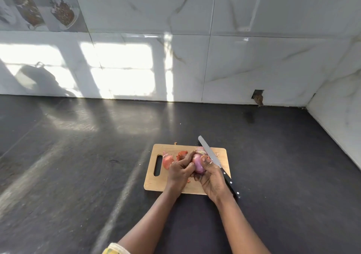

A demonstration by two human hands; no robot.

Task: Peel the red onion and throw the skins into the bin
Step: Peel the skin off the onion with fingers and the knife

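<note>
A red onion (198, 164), pale purple where bared, is held over a wooden cutting board (156, 183) between both my hands. My left hand (179, 172) grips its left side with fingers curled on top. My right hand (212, 177) cups its right side, thumb pressed on the upper part. Loose reddish skins (167, 161) lie on the board to the left, with another piece (181, 154) behind my left fingers. No bin is in view.
A knife with a black riveted handle (231, 185) and long blade (208, 150) lies slanted along the board's right side, just behind my right hand. The board sits on a dark stone counter (78, 156), backed by white marble tiled walls (254, 68) that meet in a corner at right.
</note>
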